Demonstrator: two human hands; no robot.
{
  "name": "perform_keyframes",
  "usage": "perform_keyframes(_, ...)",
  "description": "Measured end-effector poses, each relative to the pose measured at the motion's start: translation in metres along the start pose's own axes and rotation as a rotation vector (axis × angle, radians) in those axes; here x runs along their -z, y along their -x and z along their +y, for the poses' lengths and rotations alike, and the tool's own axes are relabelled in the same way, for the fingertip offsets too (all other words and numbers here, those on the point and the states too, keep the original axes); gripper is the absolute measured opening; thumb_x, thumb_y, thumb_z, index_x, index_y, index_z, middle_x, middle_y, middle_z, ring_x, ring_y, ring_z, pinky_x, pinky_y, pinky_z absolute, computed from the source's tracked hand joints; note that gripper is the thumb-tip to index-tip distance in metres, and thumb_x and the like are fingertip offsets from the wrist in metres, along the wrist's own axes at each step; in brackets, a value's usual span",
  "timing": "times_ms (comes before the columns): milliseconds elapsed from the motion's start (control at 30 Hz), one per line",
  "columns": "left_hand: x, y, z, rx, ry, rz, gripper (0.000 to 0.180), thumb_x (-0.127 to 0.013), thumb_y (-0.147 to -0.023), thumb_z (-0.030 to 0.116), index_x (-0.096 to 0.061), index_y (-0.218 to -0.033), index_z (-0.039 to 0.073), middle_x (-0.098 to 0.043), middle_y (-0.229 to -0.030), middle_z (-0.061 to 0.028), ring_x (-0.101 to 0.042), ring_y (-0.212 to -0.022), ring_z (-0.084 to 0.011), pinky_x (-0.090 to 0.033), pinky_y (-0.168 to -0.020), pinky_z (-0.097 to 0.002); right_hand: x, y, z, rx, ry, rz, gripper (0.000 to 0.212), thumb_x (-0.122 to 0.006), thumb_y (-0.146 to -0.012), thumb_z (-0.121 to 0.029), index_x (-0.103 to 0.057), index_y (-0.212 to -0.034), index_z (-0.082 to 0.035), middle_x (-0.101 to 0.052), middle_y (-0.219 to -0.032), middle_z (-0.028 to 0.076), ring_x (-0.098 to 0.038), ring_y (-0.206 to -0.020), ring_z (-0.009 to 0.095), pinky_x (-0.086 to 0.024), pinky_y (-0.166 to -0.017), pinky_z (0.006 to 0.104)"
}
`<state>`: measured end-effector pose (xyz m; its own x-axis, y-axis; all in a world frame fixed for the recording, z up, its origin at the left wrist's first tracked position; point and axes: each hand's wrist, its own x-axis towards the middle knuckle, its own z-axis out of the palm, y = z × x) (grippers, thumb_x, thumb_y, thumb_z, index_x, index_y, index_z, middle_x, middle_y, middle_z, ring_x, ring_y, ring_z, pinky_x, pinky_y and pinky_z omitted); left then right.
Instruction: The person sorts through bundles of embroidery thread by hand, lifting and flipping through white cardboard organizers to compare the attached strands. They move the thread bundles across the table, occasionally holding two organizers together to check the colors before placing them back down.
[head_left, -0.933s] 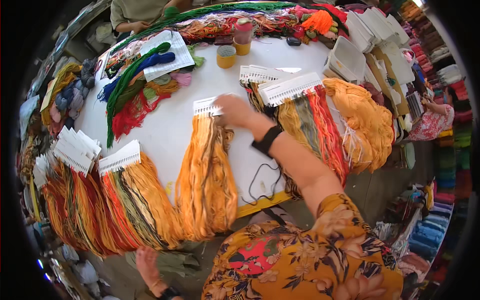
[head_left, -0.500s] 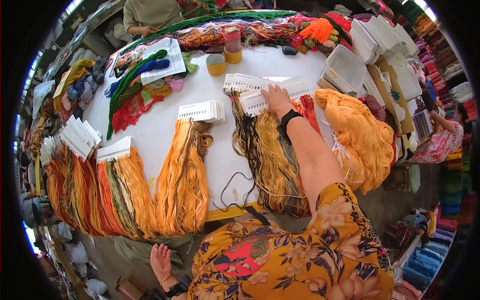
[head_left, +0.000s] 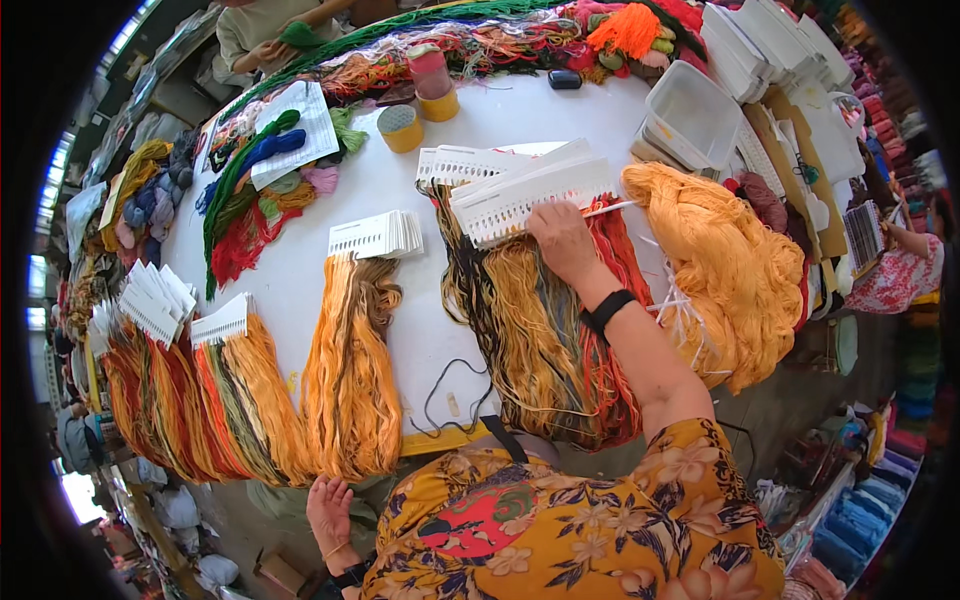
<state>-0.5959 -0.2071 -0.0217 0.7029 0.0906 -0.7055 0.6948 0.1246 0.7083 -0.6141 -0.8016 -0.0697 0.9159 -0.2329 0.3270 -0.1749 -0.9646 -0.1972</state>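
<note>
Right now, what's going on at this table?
A person in a yellow floral top is sorting embroidery thread at a white table. Their right hand rests on a stack of white punched cards with yellow, brown and red thread bundles hanging from them. The left hand hangs below the table edge, holding nothing. Another card stack with orange thread lies to the left, and a loose yellow skein to the right.

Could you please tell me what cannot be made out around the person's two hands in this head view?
- Right hand: its fingers lie on the white perforated cards; whether they grip a card is unclear.
- Left hand: below the table edge, apparently holding nothing.
- Card holes: too small to count.
- Dark and gold thread bundle: its lower end is hidden by the floral sleeve.
</note>
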Motion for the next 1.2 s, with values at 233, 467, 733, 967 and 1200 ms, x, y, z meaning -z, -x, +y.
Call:
perform_keyframes(233, -0.02, -0.005, 0.013, -0.02, -0.006, -0.025, 0.025, -0.052, -0.093, 0.02, -0.049, -0.112, 0.004, -0.061, -0.092, -0.0104, -0.062, -0.083, -0.0229, -0.052, -0.071, -0.0349, -0.025, -0.03, 0.022, 0.105, 0.119, -0.07, 0.014, -0.056, -0.076, -0.009, -0.055, -0.089, -0.004, -0.049, -0.129, 0.015, -0.04, -0.125, 0.033, -0.028, -0.105, 0.0445)
perform_keyframes(467, -0.012, -0.006, 0.014, -0.02, 0.021, -0.027, 0.025, -0.052, -0.093, 0.019, -0.05, -0.112, 0.004, -0.061, -0.091, -0.0096, -0.061, -0.083, -0.0226, -0.052, -0.074, -0.0341, 0.018, 0.009, -0.002, 0.147, 0.108, 0.17, 0.01, -0.053, -0.075, -0.007, -0.057, -0.084, -0.007, -0.056, -0.112, 0.01, -0.05, -0.111, 0.028, -0.037, -0.096, 0.0393)
perform_keyframes(733, -0.064, -0.009, 0.041, -0.108, -0.022, -0.289, 0.029, -0.053, -0.092, 0.018, -0.049, -0.116, 0.002, -0.061, -0.095, -0.0103, -0.061, -0.088, -0.0207, -0.051, -0.078, -0.0325, 0.073, -0.007, -0.051, 0.236, 0.024, -0.105, 0.027, -0.055, -0.075, -0.004, -0.062, -0.1, -0.011, -0.052, -0.078, 0.006, -0.056, -0.077, 0.024, -0.047, -0.066, 0.0362)
perform_keyframes(967, -0.16, 0.039, 0.051, 0.027, -0.225, -0.865, 0.031, -0.051, -0.095, 0.022, -0.052, -0.117, 0.0, -0.062, -0.107, -0.0133, -0.061, -0.098, -0.0201, -0.049, -0.087, -0.0321, 0.131, -0.015, -0.201, 0.165, -0.764, -0.166, 0.031, -0.058, -0.082, -0.003, -0.058, -0.112, 0.001, -0.062, -0.093, 0.015, -0.061, -0.076, 0.025, -0.049, -0.068, 0.0309)
perform_keyframes(1200, -0.16, 0.037, 0.048, 0.045, 0.456, -0.679, 0.035, -0.041, -0.098, 0.025, -0.041, -0.129, 0.007, -0.057, -0.119, -0.0071, -0.055, -0.111, -0.0212, -0.042, -0.098, -0.0406, 0.081, -0.028, -0.291, 0.236, -1.17, -0.461, 0.027, -0.059, -0.085, -0.01, -0.059, -0.111, -0.003, -0.064, -0.093, 0.015, -0.063, -0.08, 0.02, -0.05, -0.071, 0.0319)
